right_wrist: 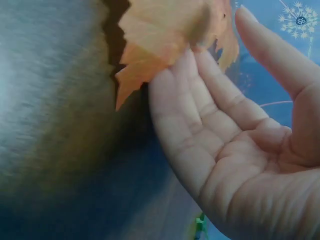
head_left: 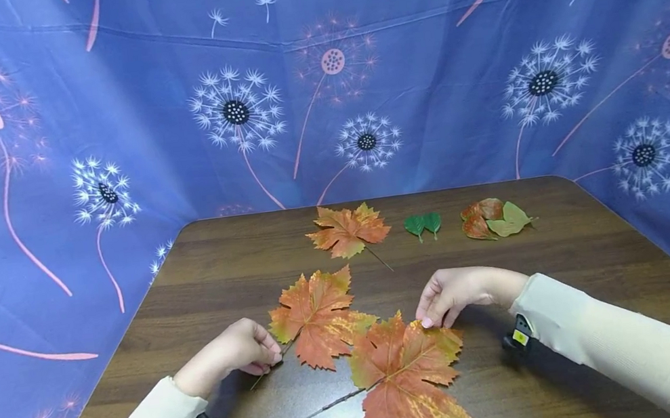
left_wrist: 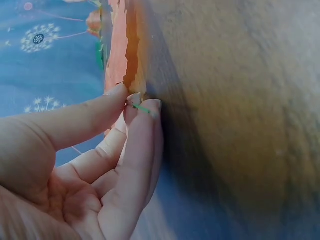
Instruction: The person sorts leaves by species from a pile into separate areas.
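Observation:
Two orange artificial maple leaves lie one beside the other near me. My left hand (head_left: 245, 348) pinches the stem of the left maple leaf (head_left: 315, 313) between thumb and fingertips. In the left wrist view that leaf (left_wrist: 118, 50) stands edge-on beyond the fingers (left_wrist: 137, 150). My right hand (head_left: 463, 294) is at the upper right edge of the front maple leaf (head_left: 408, 382), whose dark stem points left. In the right wrist view, the fingers (right_wrist: 175, 105) reach to the leaf's edge (right_wrist: 150, 45), lightly bent, and the thumb (right_wrist: 272, 50) stands apart from them.
Farther back on the brown wooden table (head_left: 222, 248) lie a third maple leaf (head_left: 346, 229), two small green leaves (head_left: 423, 224) and a cluster of red and yellow-green leaves (head_left: 493, 218). A blue dandelion-print cloth (head_left: 433, 90) hangs behind and at the sides.

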A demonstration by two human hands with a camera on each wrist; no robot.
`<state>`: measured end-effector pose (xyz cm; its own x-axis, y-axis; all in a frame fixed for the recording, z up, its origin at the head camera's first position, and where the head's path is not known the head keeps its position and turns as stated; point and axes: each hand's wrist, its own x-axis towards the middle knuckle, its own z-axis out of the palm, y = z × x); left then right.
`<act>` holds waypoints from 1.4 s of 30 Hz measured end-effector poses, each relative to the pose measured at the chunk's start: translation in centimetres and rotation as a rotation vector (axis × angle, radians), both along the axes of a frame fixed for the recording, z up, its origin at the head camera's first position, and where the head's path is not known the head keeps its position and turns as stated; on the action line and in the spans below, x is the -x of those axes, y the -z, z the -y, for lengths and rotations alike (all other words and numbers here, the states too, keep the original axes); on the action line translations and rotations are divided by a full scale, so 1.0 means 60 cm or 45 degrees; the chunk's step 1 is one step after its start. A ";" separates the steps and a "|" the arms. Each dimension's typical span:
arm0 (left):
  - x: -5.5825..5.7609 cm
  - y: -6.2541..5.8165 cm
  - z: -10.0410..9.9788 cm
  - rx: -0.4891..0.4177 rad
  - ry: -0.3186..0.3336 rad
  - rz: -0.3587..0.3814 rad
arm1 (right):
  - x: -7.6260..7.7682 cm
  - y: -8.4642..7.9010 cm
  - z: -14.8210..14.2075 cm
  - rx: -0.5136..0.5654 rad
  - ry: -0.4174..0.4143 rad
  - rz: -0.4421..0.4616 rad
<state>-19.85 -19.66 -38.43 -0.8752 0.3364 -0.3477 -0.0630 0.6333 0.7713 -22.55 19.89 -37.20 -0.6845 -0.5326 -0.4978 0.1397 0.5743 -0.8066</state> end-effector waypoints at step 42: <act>0.003 0.012 0.003 -0.058 -0.021 0.073 | 0.002 0.053 -0.046 0.541 -0.188 0.151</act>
<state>-20.04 -19.86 -39.15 -0.8599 0.3384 -0.3821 -0.1183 0.5961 0.7941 -22.67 22.63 -40.38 -0.5376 -0.7938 -0.2845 0.1868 0.2169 -0.9582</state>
